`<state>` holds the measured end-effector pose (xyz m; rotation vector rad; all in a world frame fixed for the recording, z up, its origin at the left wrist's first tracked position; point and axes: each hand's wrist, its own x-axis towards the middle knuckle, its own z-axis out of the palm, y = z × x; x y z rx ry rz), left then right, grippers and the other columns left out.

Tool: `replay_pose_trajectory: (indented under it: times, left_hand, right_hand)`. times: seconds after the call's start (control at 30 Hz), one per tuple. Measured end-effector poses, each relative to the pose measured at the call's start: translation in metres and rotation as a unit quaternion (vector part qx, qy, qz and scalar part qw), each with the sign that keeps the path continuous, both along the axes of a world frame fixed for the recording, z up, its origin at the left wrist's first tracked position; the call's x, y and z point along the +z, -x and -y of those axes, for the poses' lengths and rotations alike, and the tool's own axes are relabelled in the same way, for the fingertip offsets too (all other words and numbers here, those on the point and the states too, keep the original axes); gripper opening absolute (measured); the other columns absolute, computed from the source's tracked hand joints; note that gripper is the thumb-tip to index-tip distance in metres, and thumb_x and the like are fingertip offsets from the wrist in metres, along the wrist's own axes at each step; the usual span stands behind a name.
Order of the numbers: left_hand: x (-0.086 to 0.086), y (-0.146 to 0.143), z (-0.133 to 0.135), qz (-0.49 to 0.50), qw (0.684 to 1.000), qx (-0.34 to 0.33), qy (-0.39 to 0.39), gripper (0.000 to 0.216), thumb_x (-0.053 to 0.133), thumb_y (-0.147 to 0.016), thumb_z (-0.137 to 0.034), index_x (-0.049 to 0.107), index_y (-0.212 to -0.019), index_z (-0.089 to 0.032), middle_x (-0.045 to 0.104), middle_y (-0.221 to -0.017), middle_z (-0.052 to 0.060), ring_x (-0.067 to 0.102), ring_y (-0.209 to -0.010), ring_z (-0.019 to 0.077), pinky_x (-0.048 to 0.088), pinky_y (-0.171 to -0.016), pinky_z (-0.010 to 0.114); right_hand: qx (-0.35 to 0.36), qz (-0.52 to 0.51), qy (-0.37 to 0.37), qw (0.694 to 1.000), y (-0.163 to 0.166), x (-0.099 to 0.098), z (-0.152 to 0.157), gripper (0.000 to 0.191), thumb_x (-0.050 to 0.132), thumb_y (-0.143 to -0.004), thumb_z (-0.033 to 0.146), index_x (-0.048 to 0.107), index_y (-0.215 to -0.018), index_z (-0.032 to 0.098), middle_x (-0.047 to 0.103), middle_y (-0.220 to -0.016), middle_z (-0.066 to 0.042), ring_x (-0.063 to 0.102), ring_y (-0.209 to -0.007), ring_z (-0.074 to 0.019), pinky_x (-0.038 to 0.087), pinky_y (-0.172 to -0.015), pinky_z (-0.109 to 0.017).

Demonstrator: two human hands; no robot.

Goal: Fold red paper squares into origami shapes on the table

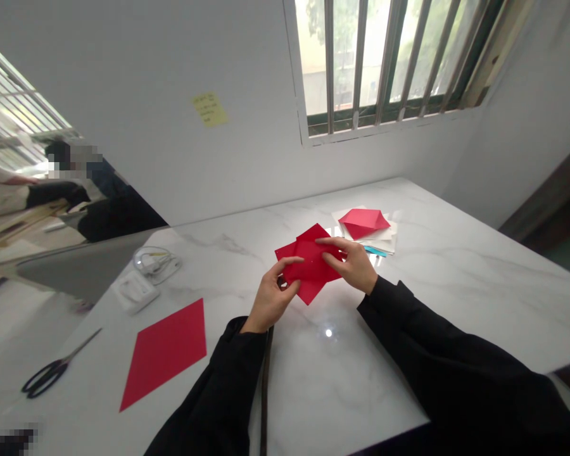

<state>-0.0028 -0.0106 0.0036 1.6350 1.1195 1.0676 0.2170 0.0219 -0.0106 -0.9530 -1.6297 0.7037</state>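
Both my hands hold a folded red paper just above the white marble table. My left hand pinches its lower left edge, thumb on top. My right hand grips its right side, fingers pressed on the upper face. Both arms are in black sleeves. A flat red sheet lies to the left of my left arm. Another folded red piece rests on a small stack of white papers behind my right hand.
Black scissors lie near the table's left edge. A white charger with coiled cable sits at the back left. A yellow sticky note hangs on the wall. A barred window is above. Another person sits far left.
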Motion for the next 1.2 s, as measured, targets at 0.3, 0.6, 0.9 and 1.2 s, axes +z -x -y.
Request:
replay_pose_trajectory:
  times: [0.3, 0.6, 0.9, 1.2]
  left_hand:
    - [0.001, 0.009, -0.007, -0.017, 0.999, 0.046, -0.011, 0.045, 0.071, -0.08, -0.022, 0.073, -0.124, -0.019, 0.055, -0.067, -0.002, 0.043, -0.058, 0.0105, 0.036, -0.055, 0.021]
    - [0.001, 0.009, -0.008, 0.086, 0.993, 0.05, 0.057, 0.069, 0.081, -0.073, -0.028, 0.061, -0.139, -0.023, 0.069, -0.109, 0.008, 0.037, -0.053, 0.0041, 0.027, -0.045, 0.019]
    - [-0.002, 0.012, -0.014, 0.148, 0.98, 0.094, 0.094, 0.075, 0.082, -0.075, -0.042, 0.058, -0.141, -0.017, 0.053, -0.063, -0.008, 0.028, -0.041, 0.0028, 0.016, -0.039, 0.019]
    - [-0.018, 0.015, -0.02, 0.152, 0.969, 0.117, 0.156, 0.049, 0.084, -0.07, -0.054, 0.066, -0.095, -0.016, 0.041, -0.048, -0.011, 0.028, -0.037, 0.0033, 0.016, -0.039, 0.017]
  right_hand:
    - [-0.023, -0.108, 0.083, 0.99, -0.001, -0.006, -0.008, 0.033, 0.067, -0.09, 0.035, 0.075, -0.12, 0.024, 0.077, -0.11, -0.007, 0.072, -0.097, -0.0238, 0.062, -0.079, -0.036]
    - [-0.001, -0.132, 0.091, 0.987, 0.0, -0.007, -0.009, 0.032, 0.069, -0.087, 0.033, 0.075, -0.117, 0.022, 0.076, -0.109, -0.006, 0.071, -0.092, -0.0212, 0.061, -0.079, -0.034]
    - [0.02, -0.141, 0.083, 0.986, 0.001, -0.007, -0.009, 0.03, 0.071, -0.084, 0.032, 0.073, -0.112, 0.022, 0.074, -0.111, -0.006, 0.07, -0.099, -0.0221, 0.059, -0.086, -0.037]
    - [0.073, -0.26, 0.175, 0.947, 0.004, -0.006, -0.007, 0.085, 0.083, -0.075, 0.039, 0.044, -0.15, 0.027, 0.076, -0.1, -0.005, 0.074, -0.089, -0.0244, 0.063, -0.08, -0.042]
